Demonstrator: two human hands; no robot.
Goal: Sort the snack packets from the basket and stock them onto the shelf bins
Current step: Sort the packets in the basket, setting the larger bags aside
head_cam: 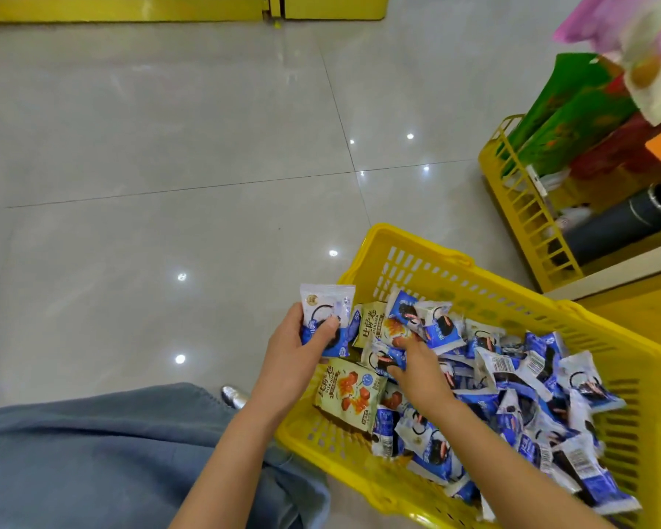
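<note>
Two hands work the basket [416, 242] | my left hand [298, 349] fingers grip blue packets [327, 303], kept clear as the sorted stack | my right hand [416, 364] fingers pinch a loose packet [388, 358] of matching type from the pile

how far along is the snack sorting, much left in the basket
Early. Done: nothing visibly stocked; the yellow shelf rack shows none of these packets. In hand: the left hand holds blue packets; the right hand digs in the pile, grip unclear. Left: the basket is heaped with more blue ones and tan packets.
</note>
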